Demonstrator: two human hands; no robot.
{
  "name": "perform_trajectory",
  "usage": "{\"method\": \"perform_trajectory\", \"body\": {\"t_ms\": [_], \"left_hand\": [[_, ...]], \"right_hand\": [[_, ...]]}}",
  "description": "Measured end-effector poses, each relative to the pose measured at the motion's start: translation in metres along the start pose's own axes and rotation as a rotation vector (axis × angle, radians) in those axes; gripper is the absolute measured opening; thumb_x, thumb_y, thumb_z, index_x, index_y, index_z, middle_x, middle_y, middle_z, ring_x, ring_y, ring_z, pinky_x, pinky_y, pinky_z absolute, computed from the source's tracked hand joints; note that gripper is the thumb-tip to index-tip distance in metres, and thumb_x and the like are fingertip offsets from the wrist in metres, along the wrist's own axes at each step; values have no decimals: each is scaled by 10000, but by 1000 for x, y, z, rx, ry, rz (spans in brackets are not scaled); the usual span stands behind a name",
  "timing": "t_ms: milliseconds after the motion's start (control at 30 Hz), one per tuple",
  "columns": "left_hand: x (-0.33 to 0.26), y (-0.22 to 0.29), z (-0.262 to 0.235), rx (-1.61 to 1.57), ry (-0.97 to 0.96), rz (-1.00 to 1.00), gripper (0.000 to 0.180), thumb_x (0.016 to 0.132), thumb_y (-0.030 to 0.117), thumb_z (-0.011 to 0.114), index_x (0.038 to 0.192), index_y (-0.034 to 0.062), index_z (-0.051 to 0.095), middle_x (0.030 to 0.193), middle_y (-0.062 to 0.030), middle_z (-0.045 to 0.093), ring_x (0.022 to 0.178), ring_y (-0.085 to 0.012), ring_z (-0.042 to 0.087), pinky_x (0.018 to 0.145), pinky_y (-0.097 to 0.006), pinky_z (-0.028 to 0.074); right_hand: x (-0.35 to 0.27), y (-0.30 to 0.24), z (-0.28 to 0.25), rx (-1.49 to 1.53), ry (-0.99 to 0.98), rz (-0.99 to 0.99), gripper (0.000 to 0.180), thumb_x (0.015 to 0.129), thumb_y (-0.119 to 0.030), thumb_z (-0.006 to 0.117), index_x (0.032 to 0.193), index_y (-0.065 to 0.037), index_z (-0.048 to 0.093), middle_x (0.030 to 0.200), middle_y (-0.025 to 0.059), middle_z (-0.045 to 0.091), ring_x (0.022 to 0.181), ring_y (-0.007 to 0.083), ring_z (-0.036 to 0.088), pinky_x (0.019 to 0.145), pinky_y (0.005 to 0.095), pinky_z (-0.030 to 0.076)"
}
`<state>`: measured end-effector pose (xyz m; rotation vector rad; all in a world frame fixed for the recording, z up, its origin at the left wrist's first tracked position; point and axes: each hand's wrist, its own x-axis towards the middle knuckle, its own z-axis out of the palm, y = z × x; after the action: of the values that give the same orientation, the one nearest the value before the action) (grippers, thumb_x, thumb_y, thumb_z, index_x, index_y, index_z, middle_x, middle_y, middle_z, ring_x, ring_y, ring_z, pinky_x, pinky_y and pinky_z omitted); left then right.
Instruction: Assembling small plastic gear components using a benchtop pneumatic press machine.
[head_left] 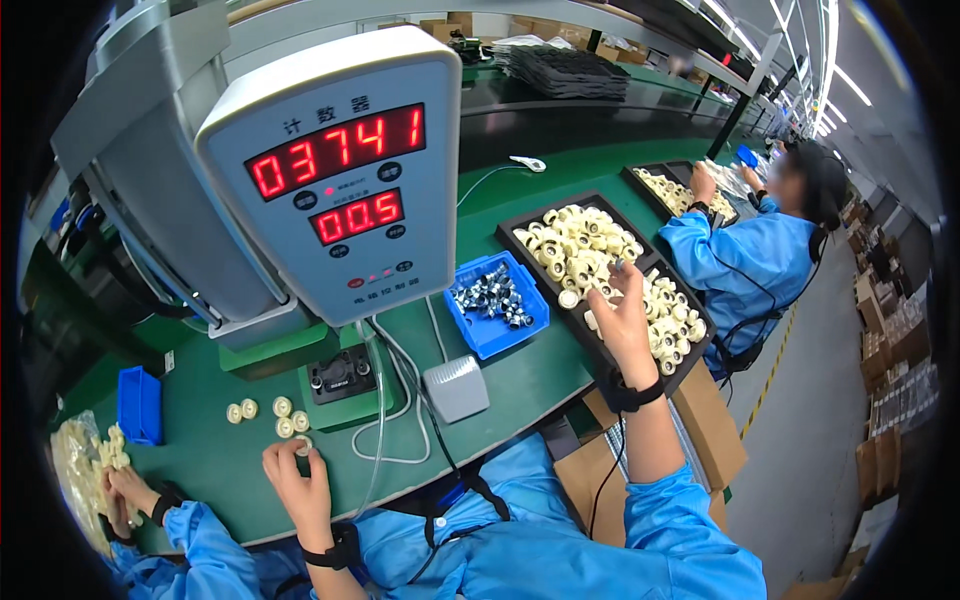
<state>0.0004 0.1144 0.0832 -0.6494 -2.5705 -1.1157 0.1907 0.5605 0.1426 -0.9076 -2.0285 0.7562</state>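
Note:
At the near edge of the bench my left hand (295,485) is closed, thumb and fingertips pinching a small cream round plastic part (304,446). Several like cream parts (285,426) lie on the green mat just beyond it. My right hand (625,320) reaches over a black divided tray (682,388) heaped with cream parts (580,240). Its thumb and fingers are apart, so it looks open. A small greyish spot shows by its fingertips, and I cannot make out what it is. Left of that hand stands a blue bin (488,345) of small metal pieces (500,298).
A white counter box (335,180) with red lit digits stands on the left, before a grey column (200,190). Below are a black fixture (342,374), cables and a grey pedal (457,388). Co-workers sit left and right (760,250). Cardboard boxes (705,430) stand beside me.

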Motion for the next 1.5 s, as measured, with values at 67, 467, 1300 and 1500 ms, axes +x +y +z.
{"method": "perform_trajectory", "body": {"t_ms": [67,467,1300,1500], "left_hand": [[1,2,-2,-2,6,9,189,819,15,682,995,5,613,1055,-157,536,1022,-357,527,912,-450,436],[0,1,0,-64,50,42,173,796,26,690,957,24,628,1023,-156,562,1000,-354,537,889,-430,447],[-2,-6,-11,-74,47,22,176,783,72,722,945,57,654,1009,-125,587,955,-341,556,852,-437,470],[-2,-6,-10,-79,45,38,176,778,71,723,941,56,658,1001,-121,588,955,-339,556,851,-438,470]], "right_hand": [[-3,-1,-2,-78,-60,-40,652,839,-124,726,1386,26,406,1299,224,570,1202,361,554,1018,444,457],[32,44,15,-314,41,-252,571,856,-53,658,1373,43,436,1244,297,602,1158,463,583,1008,476,468],[-113,-194,180,1700,-905,801,218,1012,-43,580,1226,-12,606,1216,155,643,1097,221,646,887,277,564],[-108,-194,198,1785,-917,799,139,1021,-43,564,1150,-16,609,1198,121,645,1110,217,640,861,253,575]]}}
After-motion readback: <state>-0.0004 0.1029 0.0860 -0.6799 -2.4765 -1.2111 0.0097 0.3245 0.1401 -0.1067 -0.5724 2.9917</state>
